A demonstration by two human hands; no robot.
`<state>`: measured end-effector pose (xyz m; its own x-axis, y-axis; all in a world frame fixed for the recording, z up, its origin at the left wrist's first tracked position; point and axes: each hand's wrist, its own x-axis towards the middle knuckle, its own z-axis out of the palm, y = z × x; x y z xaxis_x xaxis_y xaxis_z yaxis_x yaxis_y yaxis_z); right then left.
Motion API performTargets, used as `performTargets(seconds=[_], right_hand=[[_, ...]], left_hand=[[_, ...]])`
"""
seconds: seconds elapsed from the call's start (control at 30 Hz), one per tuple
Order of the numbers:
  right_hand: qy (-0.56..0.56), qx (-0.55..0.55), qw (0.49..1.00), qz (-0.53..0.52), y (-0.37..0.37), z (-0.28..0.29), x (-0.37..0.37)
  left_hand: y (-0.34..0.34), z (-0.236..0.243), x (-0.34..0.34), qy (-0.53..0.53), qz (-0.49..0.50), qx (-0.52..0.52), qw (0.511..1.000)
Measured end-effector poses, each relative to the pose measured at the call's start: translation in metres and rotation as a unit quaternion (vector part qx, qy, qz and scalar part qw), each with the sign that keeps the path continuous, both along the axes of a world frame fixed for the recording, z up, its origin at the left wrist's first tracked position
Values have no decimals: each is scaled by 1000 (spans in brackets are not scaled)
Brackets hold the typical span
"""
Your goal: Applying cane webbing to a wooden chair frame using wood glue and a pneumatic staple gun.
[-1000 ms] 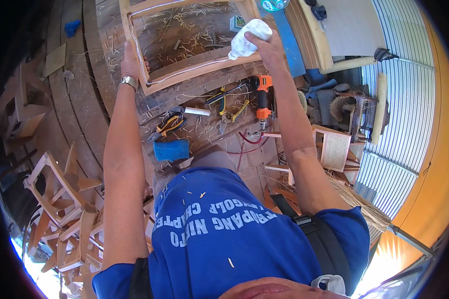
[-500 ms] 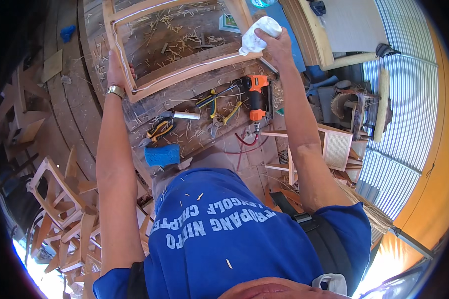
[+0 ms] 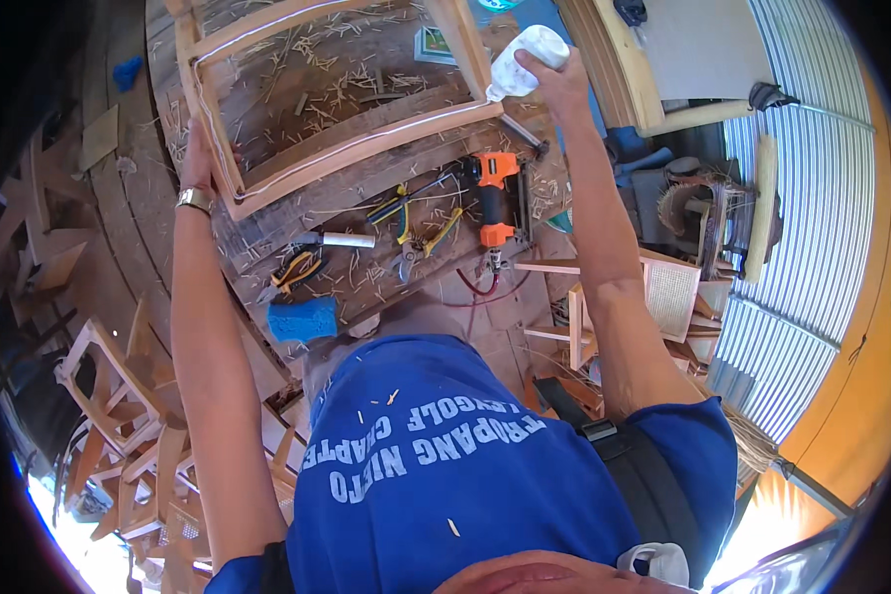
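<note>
A wooden frame (image 3: 366, 134) with a white bead along its inner edge lies on the wooden work surface (image 3: 257, 233). My left hand (image 3: 200, 153) is closed round the frame's left side, its fingertips partly hidden. My right hand (image 3: 562, 84) grips a white squeeze bottle (image 3: 525, 61), tilted so that its nozzle meets the frame's lower right corner. Below the frame lie an orange-and-black power tool (image 3: 497, 173) with a red hose, yellow-handled pliers (image 3: 297, 269), more hand tools, a white cylinder (image 3: 346, 241) and a blue sponge (image 3: 302, 320), among scattered wood slivers.
Stacked wooden chair frames (image 3: 119, 376) fill the lower left. At right are wooden boards (image 3: 624, 79), dark machinery with a toothed disc (image 3: 683, 213), cane-panelled chair parts (image 3: 668, 297), corrugated sheeting (image 3: 782, 228) and an orange tarp (image 3: 846, 406). A blue cloth (image 3: 127, 72) lies on the planks at upper left.
The frame and my left hand have moved left in the picture and slightly down. The bottle nozzle has travelled rightward along the lower rail to the corner.
</note>
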<state>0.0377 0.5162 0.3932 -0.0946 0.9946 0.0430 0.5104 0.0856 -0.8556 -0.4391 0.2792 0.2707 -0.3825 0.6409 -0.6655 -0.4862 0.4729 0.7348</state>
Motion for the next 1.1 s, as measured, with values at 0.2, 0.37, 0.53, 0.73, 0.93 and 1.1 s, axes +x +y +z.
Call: performTargets(seconds=[0.2,0.37,0.53,0.73,0.93,1.1], right_hand=[[-10,24,1000,7,14,-1,-16],[-50,46,998,13,26,9,-40],[-59,67,996,14,38,11,-55],[-83,60,994,29,42,34,-96],[-120,78,989,36,63,39,-115],[-130,91,987,27,85,37,-132]], left_hand=[[2,16,21,184,68,-114,974],[0,9,14,192,86,-129,969],[6,17,23,216,95,-121,964],[-2,-8,9,335,88,-182,920],[0,2,15,331,76,-164,926],[0,10,18,282,77,-163,942]])
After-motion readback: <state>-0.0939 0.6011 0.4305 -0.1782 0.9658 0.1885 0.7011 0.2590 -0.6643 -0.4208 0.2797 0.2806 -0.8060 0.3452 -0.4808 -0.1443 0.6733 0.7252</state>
